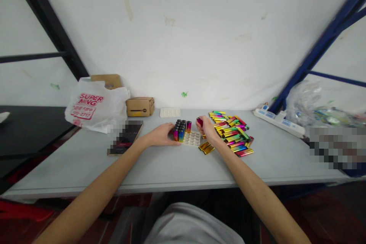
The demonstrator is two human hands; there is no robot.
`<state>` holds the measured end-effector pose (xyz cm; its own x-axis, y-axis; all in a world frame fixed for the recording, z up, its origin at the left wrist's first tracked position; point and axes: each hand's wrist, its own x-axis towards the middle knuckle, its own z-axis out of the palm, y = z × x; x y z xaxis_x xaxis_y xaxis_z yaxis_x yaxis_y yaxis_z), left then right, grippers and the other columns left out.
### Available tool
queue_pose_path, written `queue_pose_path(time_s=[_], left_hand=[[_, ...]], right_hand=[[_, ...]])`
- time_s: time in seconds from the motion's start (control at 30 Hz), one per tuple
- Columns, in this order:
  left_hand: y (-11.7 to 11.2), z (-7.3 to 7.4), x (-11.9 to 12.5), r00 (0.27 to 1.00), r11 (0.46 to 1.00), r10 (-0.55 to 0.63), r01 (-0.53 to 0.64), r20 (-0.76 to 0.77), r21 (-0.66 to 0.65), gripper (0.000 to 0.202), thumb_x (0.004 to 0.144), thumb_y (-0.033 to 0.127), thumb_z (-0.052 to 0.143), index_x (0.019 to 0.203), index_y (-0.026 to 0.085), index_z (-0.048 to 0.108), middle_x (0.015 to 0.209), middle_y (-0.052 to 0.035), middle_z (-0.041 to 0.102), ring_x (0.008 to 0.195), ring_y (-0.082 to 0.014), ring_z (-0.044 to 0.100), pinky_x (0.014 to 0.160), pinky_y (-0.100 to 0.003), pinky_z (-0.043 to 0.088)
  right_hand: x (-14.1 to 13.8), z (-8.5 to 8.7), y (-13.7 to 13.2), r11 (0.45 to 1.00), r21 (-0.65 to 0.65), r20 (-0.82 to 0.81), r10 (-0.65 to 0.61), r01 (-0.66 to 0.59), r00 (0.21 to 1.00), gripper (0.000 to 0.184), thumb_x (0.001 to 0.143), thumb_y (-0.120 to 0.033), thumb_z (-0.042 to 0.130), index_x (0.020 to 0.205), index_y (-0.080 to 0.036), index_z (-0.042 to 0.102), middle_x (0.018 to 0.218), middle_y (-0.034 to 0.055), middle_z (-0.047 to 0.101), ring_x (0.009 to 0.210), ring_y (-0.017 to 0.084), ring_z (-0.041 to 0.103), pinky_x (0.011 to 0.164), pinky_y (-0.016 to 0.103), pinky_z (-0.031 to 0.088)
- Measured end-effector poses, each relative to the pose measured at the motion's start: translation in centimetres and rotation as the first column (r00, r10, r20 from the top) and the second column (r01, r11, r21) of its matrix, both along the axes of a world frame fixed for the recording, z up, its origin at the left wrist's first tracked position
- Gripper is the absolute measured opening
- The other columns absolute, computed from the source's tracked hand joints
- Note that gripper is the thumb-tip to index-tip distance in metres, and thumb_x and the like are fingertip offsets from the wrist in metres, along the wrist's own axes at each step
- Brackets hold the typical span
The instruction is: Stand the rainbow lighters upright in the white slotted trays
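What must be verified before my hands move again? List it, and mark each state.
1. Right hand closed on a cylinder: ok.
2. Left hand at the left side of the white tray: ok.
3. Left hand's grip firm: cannot tell.
4. Vacant pockets in the tray: ok, several show on its right side.
5. Standing cylinders upright: ok, as far as visible.
6. Loose cylinders in order: not ok, they lie scattered and overlapping.
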<state>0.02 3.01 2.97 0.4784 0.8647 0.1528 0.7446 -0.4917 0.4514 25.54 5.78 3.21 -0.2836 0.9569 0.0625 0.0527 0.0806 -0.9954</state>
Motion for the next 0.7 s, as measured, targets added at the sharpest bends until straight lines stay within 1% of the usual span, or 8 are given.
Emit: queue_pose_path(time_s=[0.07, 0.2, 0.33, 0.53, 0.6, 0.7], left_hand=[[-0.03, 0.09, 0.04, 1.0, 1.0, 0.007, -0.007, -0.02, 0.0, 0.069, 0.07, 0.072, 0.082, 0.112, 0.017, 0.073, 0.115, -0.0143, 0.077, 0.106, -0.038, 0.072, 0.095, -0.043, 0.055], [-0.04, 0.11, 0.04, 0.999, 1.0, 0.016, -0.016, -0.042, 0.003, 0.072, 0.069, 0.075, 0.081, 0.11, 0.017, 0.072, 0.112, -0.0147, 0.077, 0.103, -0.038, 0.072, 0.093, -0.043, 0.055], [-0.04, 0.07, 0.0, 1.0, 1.0, 0.003, -0.003, -0.013, 0.003, 0.069, 0.07, 0.072, 0.083, 0.113, 0.018, 0.073, 0.113, -0.0132, 0.077, 0.105, -0.0372, 0.073, 0.093, -0.042, 0.055], [-0.02, 0.11, 0.01, 1.0, 1.0, 0.004, -0.004, 0.015, -0.007, 0.069, 0.068, 0.07, 0.084, 0.114, 0.019, 0.074, 0.113, -0.0123, 0.078, 0.107, -0.0378, 0.073, 0.092, -0.042, 0.055], [-0.02, 0.14, 0.02, 1.0, 1.0, 0.001, -0.001, 0.012, -0.006, 0.069, 0.068, 0.07, 0.084, 0.115, 0.019, 0.074, 0.113, -0.0121, 0.078, 0.106, -0.0375, 0.073, 0.092, -0.041, 0.055], [-0.08, 0.22, 0.05, 1.0, 1.0, 0.005, -0.005, -0.011, -0.005, 0.07, 0.069, 0.071, 0.083, 0.114, 0.018, 0.073, 0.113, -0.0128, 0.078, 0.104, -0.0369, 0.073, 0.092, -0.042, 0.056]], right_hand=[[0.07, 0.08, -0.04, 1.0, 0.011, -0.019, -0.022, 0.022, 1.0, 0.048, 0.094, -0.059, 0.039, 0.061, -0.026, 0.035, 0.051, -0.0047, 0.029, 0.047, 0.011, 0.019, 0.045, 0.027, 0.014], [0.13, 0.02, -0.04, 1.0, 0.025, -0.042, -0.012, 0.013, 0.999, 0.048, 0.094, -0.059, 0.043, 0.061, -0.026, 0.037, 0.052, -0.0045, 0.03, 0.047, 0.011, 0.02, 0.044, 0.027, 0.014], [0.1, 0.04, 0.1, 0.999, 0.012, -0.082, -0.047, 0.048, 0.996, 0.049, 0.091, -0.064, 0.049, 0.063, -0.025, 0.043, 0.053, -0.0057, 0.029, 0.046, 0.01, 0.021, 0.044, 0.026, 0.015], [0.38, 0.15, 0.21, 1.0, 0.006, -0.138, 0.019, -0.018, 0.99, 0.056, 0.089, -0.075, 0.052, 0.065, -0.024, 0.044, 0.053, -0.0079, 0.026, 0.047, 0.009, 0.016, 0.046, 0.026, 0.012], [0.41, 0.04, 0.19, 1.0, 0.015, -0.135, 0.023, -0.021, 0.991, 0.057, 0.089, -0.075, 0.054, 0.065, -0.024, 0.043, 0.053, -0.008, 0.026, 0.046, 0.009, 0.017, 0.046, 0.026, 0.012], [0.36, -0.12, 0.17, 1.0, 0.018, -0.119, 0.025, -0.023, 0.993, 0.054, 0.091, -0.07, 0.053, 0.065, -0.025, 0.043, 0.053, -0.0075, 0.027, 0.046, 0.009, 0.018, 0.045, 0.026, 0.013]])
